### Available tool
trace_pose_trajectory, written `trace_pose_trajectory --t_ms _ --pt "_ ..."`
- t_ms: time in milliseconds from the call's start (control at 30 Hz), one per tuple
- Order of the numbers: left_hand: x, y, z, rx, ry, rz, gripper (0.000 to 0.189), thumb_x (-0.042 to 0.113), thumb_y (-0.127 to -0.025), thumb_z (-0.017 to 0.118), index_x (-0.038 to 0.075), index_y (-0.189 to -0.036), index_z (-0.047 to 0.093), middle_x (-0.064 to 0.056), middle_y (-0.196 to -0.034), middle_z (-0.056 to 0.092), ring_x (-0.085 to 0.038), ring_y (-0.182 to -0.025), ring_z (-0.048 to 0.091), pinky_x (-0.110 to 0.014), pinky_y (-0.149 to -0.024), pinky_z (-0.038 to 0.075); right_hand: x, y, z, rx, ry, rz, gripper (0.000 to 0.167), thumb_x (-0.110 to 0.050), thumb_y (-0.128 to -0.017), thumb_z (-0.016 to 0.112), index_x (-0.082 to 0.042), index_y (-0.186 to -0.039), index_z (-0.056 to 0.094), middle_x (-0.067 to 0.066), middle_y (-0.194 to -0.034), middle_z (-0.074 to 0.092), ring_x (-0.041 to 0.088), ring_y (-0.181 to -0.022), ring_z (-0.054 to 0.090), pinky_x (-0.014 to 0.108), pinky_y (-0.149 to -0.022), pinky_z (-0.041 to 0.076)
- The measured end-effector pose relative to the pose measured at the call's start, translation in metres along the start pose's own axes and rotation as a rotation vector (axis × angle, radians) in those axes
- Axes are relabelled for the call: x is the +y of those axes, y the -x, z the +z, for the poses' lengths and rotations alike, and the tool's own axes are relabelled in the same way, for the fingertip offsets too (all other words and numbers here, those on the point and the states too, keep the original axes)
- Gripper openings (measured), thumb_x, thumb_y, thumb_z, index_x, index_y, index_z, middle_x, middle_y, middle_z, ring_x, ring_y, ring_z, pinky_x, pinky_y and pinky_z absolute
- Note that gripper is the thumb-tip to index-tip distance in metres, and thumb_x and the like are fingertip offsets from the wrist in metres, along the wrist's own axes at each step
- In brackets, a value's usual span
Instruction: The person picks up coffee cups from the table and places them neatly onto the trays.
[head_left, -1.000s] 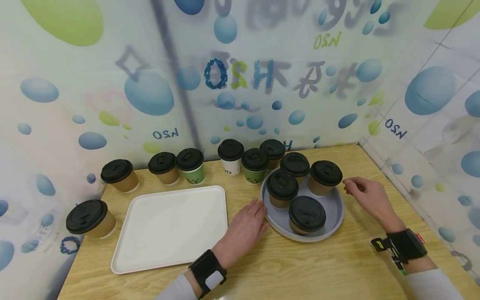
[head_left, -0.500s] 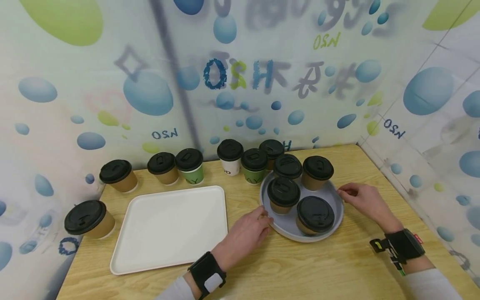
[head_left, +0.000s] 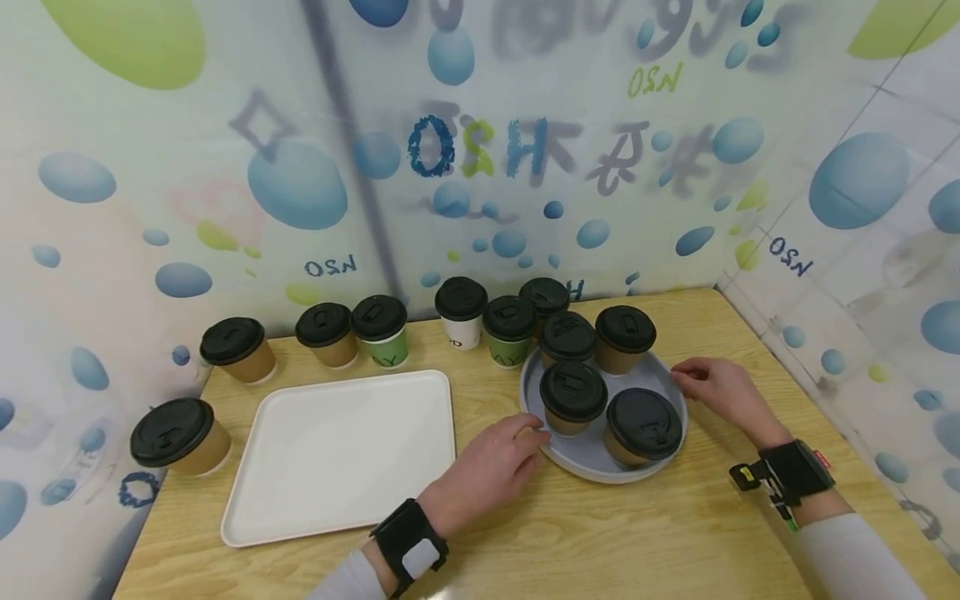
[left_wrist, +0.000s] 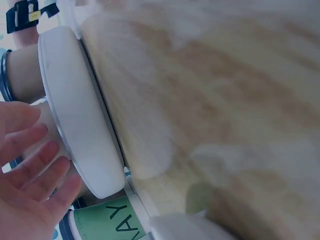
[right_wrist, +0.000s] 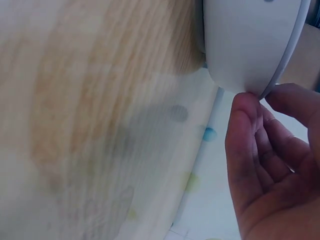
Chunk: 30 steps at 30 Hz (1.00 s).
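Observation:
A round grey tray (head_left: pixel 577 462) bears several brown paper cups with black lids: a front cup (head_left: pixel 643 425), a left cup (head_left: pixel 573 396), a back cup (head_left: pixel 567 337) and a back-right cup (head_left: pixel 626 337). My right hand (head_left: pixel 727 396) pinches the tray's right rim between thumb and fingertips, plain in the right wrist view. On the opposite side, my left hand (head_left: pixel 487 467) is at the tray's front-left rim. Its spread fingers (left_wrist: pixel 42 165) lie along the tray's outer wall in the left wrist view; firm contact is hard to tell.
A white rectangular tray (head_left: pixel 341 458) lies left on the wooden table (head_left: pixel 600 542). Lidded cups stand along the back wall, among them a white cup (head_left: pixel 461 312) and green cups (head_left: pixel 510 333), close behind the round tray. A brown cup (head_left: pixel 182 437) stands far left.
The round tray has turned counterclockwise in place, its front cup shifting right and its back cups left. My right hand has come in to the rim; my left fingers have slid slightly nearer me.

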<state>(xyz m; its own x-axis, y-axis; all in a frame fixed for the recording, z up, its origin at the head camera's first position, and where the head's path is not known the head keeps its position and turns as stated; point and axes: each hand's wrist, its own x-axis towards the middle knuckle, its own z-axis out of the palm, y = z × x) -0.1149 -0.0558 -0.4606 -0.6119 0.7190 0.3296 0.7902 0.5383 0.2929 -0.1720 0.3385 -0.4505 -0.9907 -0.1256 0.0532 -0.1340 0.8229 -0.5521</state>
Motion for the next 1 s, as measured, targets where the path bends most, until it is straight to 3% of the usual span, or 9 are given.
trace_pose_trajectory --t_ms 267,467,700,833,1000 --pt "-0.018 -0.010 0.000 0.049 -0.061 -0.092 0.033 0.007 -0.096 0.070 0.001 -0.129 0.068 -0.016 -0.139 0.057 -0.025 -0.122 0.062 -0.035 -0.101 0.054 0.006 -0.021 0.003 -0.008 -0.016 -0.008 0.034 -0.029 -0.105 0.062 0.001 -0.115 0.075 0.010 -0.095 0.076 0.017 -0.077 0.069 0.033 -0.066 0.054" --pt "-0.027 -0.012 0.006 0.038 -0.103 -0.075 0.035 0.007 -0.096 0.071 -0.001 -0.129 0.066 -0.020 -0.142 0.056 -0.032 -0.131 0.056 -0.039 -0.105 0.052 0.012 -0.028 0.002 0.011 -0.033 -0.003 0.039 -0.032 -0.108 0.058 0.002 -0.112 0.075 0.006 -0.087 0.074 0.016 -0.076 0.068 0.029 -0.066 0.052" --pt "-0.019 -0.007 0.004 -0.016 -0.151 -0.077 0.031 0.011 -0.097 0.071 0.005 -0.127 0.069 -0.015 -0.138 0.061 -0.029 -0.132 0.057 -0.041 -0.103 0.053 0.018 -0.007 -0.007 0.039 -0.068 0.028 0.038 -0.030 -0.108 0.058 0.002 -0.107 0.076 0.005 -0.083 0.073 0.014 -0.075 0.068 0.025 -0.067 0.052" --pt "-0.010 -0.004 0.003 -0.037 -0.118 -0.056 0.027 0.011 -0.097 0.071 0.006 -0.124 0.071 -0.011 -0.131 0.064 -0.024 -0.127 0.060 -0.038 -0.100 0.054 0.023 0.008 -0.012 0.042 -0.067 0.037 0.038 -0.030 -0.108 0.056 0.003 -0.109 0.075 0.005 -0.084 0.073 0.011 -0.075 0.068 0.026 -0.067 0.053" --pt "0.001 0.000 0.005 -0.041 -0.070 0.005 0.022 0.010 -0.097 0.071 0.007 -0.119 0.071 -0.005 -0.121 0.064 -0.017 -0.113 0.064 -0.032 -0.097 0.055 0.022 0.022 -0.013 0.028 -0.021 0.039 0.033 -0.026 -0.109 0.054 -0.003 -0.099 0.074 0.002 -0.077 0.069 0.013 -0.067 0.062 0.027 -0.061 0.049"
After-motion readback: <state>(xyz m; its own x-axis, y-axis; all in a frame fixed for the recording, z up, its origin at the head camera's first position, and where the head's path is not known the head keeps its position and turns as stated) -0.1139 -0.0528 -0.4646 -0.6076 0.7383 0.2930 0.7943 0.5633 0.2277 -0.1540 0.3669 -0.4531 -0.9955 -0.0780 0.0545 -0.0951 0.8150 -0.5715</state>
